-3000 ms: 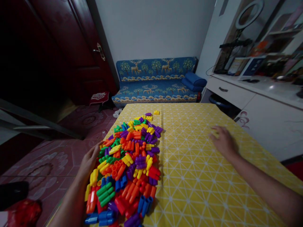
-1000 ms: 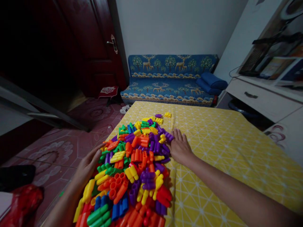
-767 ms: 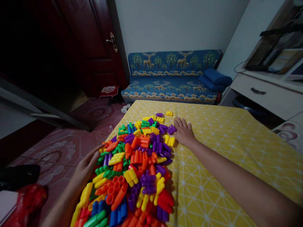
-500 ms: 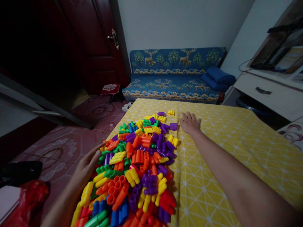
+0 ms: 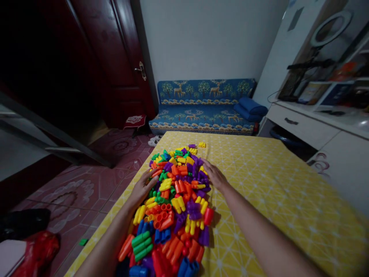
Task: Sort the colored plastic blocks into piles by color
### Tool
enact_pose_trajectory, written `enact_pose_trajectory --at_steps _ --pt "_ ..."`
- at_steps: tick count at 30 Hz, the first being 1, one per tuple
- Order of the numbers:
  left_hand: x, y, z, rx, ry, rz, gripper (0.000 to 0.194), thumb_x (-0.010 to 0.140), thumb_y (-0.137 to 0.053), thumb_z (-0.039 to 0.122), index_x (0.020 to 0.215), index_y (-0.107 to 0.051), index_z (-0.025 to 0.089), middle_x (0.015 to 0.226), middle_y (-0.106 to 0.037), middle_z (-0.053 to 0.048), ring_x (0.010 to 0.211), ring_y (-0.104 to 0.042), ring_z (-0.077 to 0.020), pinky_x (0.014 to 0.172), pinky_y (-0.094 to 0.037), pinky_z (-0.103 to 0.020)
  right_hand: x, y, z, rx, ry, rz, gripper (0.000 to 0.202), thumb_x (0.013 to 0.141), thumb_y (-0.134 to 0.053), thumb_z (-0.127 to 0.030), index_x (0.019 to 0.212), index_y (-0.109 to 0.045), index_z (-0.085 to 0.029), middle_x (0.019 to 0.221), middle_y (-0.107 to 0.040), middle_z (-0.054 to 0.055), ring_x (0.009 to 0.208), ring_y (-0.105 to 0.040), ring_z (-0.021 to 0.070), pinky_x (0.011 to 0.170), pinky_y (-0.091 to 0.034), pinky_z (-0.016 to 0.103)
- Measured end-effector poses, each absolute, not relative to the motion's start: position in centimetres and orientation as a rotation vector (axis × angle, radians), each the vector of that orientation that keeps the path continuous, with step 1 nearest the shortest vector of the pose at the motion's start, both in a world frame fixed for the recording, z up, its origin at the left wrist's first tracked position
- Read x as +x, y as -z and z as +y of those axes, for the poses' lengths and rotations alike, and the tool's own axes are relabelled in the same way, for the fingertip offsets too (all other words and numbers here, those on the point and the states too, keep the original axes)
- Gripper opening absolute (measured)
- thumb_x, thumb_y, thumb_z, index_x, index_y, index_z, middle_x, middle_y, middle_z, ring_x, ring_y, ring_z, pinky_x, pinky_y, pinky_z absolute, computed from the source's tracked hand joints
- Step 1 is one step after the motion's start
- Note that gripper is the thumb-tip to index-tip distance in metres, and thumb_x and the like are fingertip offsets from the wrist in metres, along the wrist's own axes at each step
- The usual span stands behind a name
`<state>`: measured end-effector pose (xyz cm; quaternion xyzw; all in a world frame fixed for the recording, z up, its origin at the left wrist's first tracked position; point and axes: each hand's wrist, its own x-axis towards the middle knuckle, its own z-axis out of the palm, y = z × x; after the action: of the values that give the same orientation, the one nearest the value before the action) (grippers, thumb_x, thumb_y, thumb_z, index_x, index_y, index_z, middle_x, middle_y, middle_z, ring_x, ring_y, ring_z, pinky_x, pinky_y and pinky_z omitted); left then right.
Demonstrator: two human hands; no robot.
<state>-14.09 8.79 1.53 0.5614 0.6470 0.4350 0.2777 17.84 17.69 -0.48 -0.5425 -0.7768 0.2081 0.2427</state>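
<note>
A long heap of plastic blocks in orange, yellow, purple, green, blue and red lies on a yellow patterned tablecloth. My left hand rests against the heap's left side, fingers spread beside orange and green blocks. On the opposite side, my right hand touches the purple and yellow blocks at the heap's edge, its fingers stretched out. Neither hand grips a block. A small yellow block sits apart at the far end, near a purple one.
Beyond the table stands a blue sofa. A white cabinet is on the right. At left are a metal frame, a small red stool and a red bag. A green block lies on the floor.
My right hand has moved left against the heap, and the purple and yellow blocks near it are pushed inward. My left hand has moved right and now shows more fully. The view has tilted up.
</note>
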Motion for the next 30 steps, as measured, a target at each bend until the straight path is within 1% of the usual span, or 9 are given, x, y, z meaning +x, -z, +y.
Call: enact_pose_trajectory --at_steps 6,9,11,15,19,21,23,26,30 --pt "-9.9 -3.5 10.8 1.585 -1.023 1.585 0.070 0.077 -0.060 0.071 0.124 -0.068 0.020 0.135 -0.062 -0.014 0.131 -0.052 -0.0328 0.114 -0.034 -0.046 17.5 -0.4 12.0 -1.455 -0.641 -1.938 0.057 0.100 -0.023 -0.057 0.144 -0.047 -0.029 0.137 -0.061 0.006 0.126 -0.057 0.0224 0.105 -0.045 0.039" --pt "-7.6 -4.2 11.3 1.730 -0.935 1.571 0.073 0.075 -0.062 0.071 0.128 -0.066 0.020 0.143 -0.054 -0.016 0.136 -0.046 -0.0352 0.116 -0.030 -0.047 18.5 -0.8 9.9 -1.469 -0.644 -1.852 0.057 0.099 -0.025 -0.058 0.141 -0.050 -0.030 0.132 -0.065 0.006 0.120 -0.061 0.0230 0.101 -0.047 0.038" --pt "-5.5 -4.7 11.4 1.821 -0.861 1.547 0.074 0.077 -0.061 0.071 0.132 -0.063 0.022 0.149 -0.047 -0.014 0.140 -0.041 -0.0350 0.117 -0.029 -0.046 19.1 -0.9 8.7 -1.465 -0.641 -1.801 0.055 0.099 -0.026 -0.058 0.139 -0.052 -0.030 0.134 -0.064 0.005 0.122 -0.060 0.0229 0.103 -0.047 0.038" --pt "-1.0 -5.9 11.6 2.088 -0.709 1.444 0.074 0.077 -0.061 0.071 0.132 -0.063 0.021 0.152 -0.044 -0.015 0.137 -0.045 -0.0359 0.117 -0.031 -0.046 20.2 -0.7 6.8 -1.488 -0.627 -1.713 0.056 0.099 -0.023 -0.056 0.139 -0.053 -0.030 0.140 -0.059 0.004 0.128 -0.055 0.0219 0.107 -0.044 0.037" --pt "1.2 -7.9 11.1 2.107 -0.593 1.184 0.069 0.083 -0.051 0.072 0.130 -0.065 0.023 0.146 -0.053 -0.009 0.137 -0.046 -0.0316 0.117 -0.032 -0.042 21.6 0.3 6.0 -1.551 -0.575 -1.689 0.058 0.100 -0.021 -0.053 0.141 -0.052 -0.027 0.142 -0.057 0.005 0.131 -0.053 0.0225 0.110 -0.042 0.039" --pt "0.3 -9.1 9.4 2.097 -0.646 1.076 0.067 0.086 -0.047 0.070 0.133 -0.062 0.025 0.144 -0.056 -0.007 0.138 -0.045 -0.0296 0.117 -0.032 -0.043 22.5 0.5 5.3 -1.610 -0.548 -1.667 0.059 0.099 -0.020 -0.053 0.142 -0.051 -0.027 0.141 -0.058 0.005 0.130 -0.054 0.0237 0.108 -0.044 0.041" --pt "-2.0 -10.0 6.5 2.107 -0.800 1.091 0.064 0.089 -0.048 0.066 0.136 -0.059 0.025 0.147 -0.053 -0.007 0.144 -0.036 -0.0305 0.120 -0.025 -0.048 23.3 0.2 3.7 -1.658 -0.501 -1.629 0.061 0.098 -0.019 -0.053 0.144 -0.049 -0.025 0.142 -0.057 0.008 0.130 -0.054 0.0253 0.107 -0.045 0.043" --pt "-7.2 -10.0 0.3 2.042 -0.962 1.209 0.058 0.092 -0.048 0.061 0.137 -0.057 0.027 0.145 -0.054 -0.008 0.139 -0.043 -0.0316 0.117 -0.031 -0.049 23.5 -1.2 -0.9 -1.619 -0.337 -1.672 0.061 0.098 -0.021 -0.051 0.150 -0.040 -0.024 0.150 -0.048 0.009 0.137 -0.046 0.0275 0.110 -0.041 0.047" --pt "-14.0 -7.2 -8.4 2.059 -0.864 1.396 0.077 0.081 -0.052 0.074 0.146 -0.047 0.032 0.157 -0.038 -0.007 0.144 -0.034 -0.0361 0.118 -0.030 -0.051 20.8 -2.3 -8.6 -1.120 -0.082 -2.180 0.064 0.094 -0.035 -0.053 0.154 -0.027 -0.035 0.156 -0.038 0.001 0.144 -0.034 0.0301 0.111 -0.039 0.054"
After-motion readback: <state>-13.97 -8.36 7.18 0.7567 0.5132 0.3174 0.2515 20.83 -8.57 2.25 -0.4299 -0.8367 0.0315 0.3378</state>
